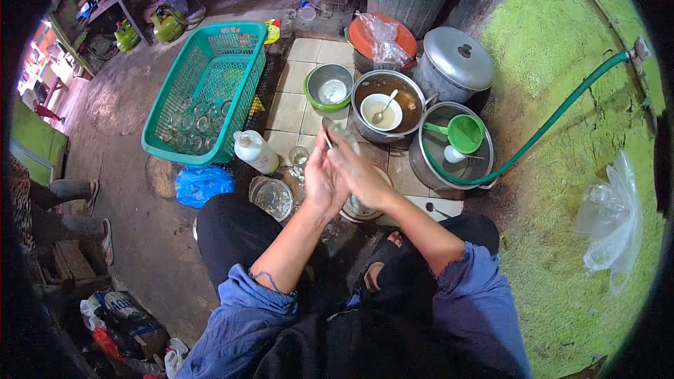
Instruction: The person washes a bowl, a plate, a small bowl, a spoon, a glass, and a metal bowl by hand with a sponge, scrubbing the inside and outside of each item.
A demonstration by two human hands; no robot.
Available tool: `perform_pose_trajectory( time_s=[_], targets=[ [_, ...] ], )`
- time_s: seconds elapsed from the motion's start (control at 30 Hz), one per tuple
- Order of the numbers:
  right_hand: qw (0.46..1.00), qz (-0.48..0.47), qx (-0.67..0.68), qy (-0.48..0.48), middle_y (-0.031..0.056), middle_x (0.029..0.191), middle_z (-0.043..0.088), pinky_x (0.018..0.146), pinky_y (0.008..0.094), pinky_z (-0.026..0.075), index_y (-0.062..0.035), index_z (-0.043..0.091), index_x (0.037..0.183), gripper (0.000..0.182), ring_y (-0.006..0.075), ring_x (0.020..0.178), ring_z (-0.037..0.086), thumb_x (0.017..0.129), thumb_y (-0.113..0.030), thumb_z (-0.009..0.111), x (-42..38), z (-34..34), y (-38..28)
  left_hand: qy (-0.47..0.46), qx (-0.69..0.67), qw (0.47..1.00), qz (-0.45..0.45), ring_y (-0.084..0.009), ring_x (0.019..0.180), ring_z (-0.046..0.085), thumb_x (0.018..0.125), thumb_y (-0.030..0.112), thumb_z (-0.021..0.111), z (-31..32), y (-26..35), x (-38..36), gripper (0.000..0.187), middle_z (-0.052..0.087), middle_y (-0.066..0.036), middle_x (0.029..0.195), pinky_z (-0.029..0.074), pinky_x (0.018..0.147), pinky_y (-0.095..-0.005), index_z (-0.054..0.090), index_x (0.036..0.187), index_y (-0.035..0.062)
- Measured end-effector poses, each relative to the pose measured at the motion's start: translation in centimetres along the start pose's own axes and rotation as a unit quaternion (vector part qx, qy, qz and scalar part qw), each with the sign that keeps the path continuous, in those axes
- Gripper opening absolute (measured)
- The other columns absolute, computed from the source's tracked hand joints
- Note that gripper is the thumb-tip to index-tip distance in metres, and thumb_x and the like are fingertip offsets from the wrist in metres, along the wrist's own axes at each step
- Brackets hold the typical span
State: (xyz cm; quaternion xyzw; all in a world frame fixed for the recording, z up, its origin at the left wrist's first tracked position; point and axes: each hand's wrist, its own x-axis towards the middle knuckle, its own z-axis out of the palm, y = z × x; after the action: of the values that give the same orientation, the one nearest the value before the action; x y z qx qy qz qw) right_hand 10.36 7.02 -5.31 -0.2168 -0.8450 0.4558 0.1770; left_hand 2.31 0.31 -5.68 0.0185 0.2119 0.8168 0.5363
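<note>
My left hand (323,181) and my right hand (362,174) are pressed together in front of me, closed around a slim metal spoon (327,128). Its end shows past the fingertips; the rest is hidden between the palms, and my right fingers are blurred. Below the hands, partly covered by my right arm, is a round basin (357,209). To the left stand a small glass (298,156) and a clear round bowl (271,198) with wet-looking contents. A white bottle (256,152) is beside them. Another spoon (437,209) lies on the tiles at right.
A green basket (156,130) holds several glasses. Ahead are a metal bowl (331,75), a pot of brown water (414,88) with a white bowl (390,118) inside, and a lidded pot (458,60). A hose (562,126) runs into another pot (419,158) holding a green strainer (465,133).
</note>
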Motion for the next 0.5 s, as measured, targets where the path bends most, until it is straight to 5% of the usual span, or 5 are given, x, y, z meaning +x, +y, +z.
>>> perform_pose_trajectory(
  time_s=[0.07, 0.17, 0.3, 0.37, 0.5],
  targets=[
    [0.988, -0.010, 0.151, 0.009, 0.0270, 0.141, 0.042, 0.108, 0.0408, 0.031, -0.0103, 0.036, 0.145, 0.060, 0.0397, 0.133, 0.039, 0.098, -0.047, 0.043, 0.1, 0.9, -0.4, 0.010, 0.057, 0.995, 0.077, -0.0240, 0.129, 0.044, 0.103, 0.032, 0.032, -0.2, -0.5, 0.3, 0.047, 0.044, -0.007, 0.143, 0.032, 0.111, -0.0392, 0.034, 0.145, 0.0115],
    [0.995, 0.011, 0.096, 0.014, 0.0217, 0.123, 0.059, 0.094, 0.0381, 0.044, -0.0063, 0.046, 0.136, 0.046, 0.0315, 0.114, 0.058, 0.098, -0.032, 0.052, -0.2, -0.5, -1.9, -0.008, 0.112, 0.982, 0.150, -0.0202, 0.136, 0.034, 0.103, 0.026, 0.035, -0.1, 0.0, 0.5, 0.051, 0.031, -0.005, 0.152, 0.027, 0.113, -0.0362, 0.023, 0.150, 0.0117],
    [0.981, -0.021, 0.164, 0.097, 0.0103, 0.102, 0.066, 0.082, 0.0317, 0.048, -0.0025, 0.055, 0.123, 0.032, 0.0157, 0.092, 0.061, 0.095, -0.019, 0.058, 0.7, -2.4, -1.3, -0.011, 0.214, 0.962, 0.168, -0.0207, 0.138, 0.031, 0.100, 0.024, 0.046, 0.8, 1.5, 0.8, 0.058, 0.027, -0.005, 0.152, 0.026, 0.113, -0.0349, 0.020, 0.151, 0.0127],
    [0.948, -0.014, 0.305, 0.085, 0.0062, 0.103, 0.065, 0.082, 0.0298, 0.048, -0.0008, 0.057, 0.119, 0.031, 0.0129, 0.092, 0.061, 0.093, -0.018, 0.062, 1.2, -4.3, -1.2, 0.036, 0.306, 0.940, 0.146, -0.0213, 0.130, 0.040, 0.099, 0.023, 0.049, 0.5, 2.4, 1.2, 0.059, 0.037, -0.010, 0.145, 0.032, 0.107, -0.0380, 0.021, 0.150, 0.0147],
    [0.925, 0.088, 0.350, 0.122, 0.0034, 0.100, 0.065, 0.082, 0.0264, 0.048, -0.0030, 0.060, 0.114, 0.034, 0.0115, 0.091, 0.060, 0.087, -0.021, 0.071, 1.4, -7.7, -1.5, -0.086, 0.163, 0.983, -0.013, -0.0151, 0.101, 0.063, 0.097, 0.023, 0.057, -0.5, 3.7, 1.5, 0.037, 0.063, -0.009, 0.117, 0.053, 0.088, -0.0329, 0.051, 0.128, 0.0035]
  ],
)
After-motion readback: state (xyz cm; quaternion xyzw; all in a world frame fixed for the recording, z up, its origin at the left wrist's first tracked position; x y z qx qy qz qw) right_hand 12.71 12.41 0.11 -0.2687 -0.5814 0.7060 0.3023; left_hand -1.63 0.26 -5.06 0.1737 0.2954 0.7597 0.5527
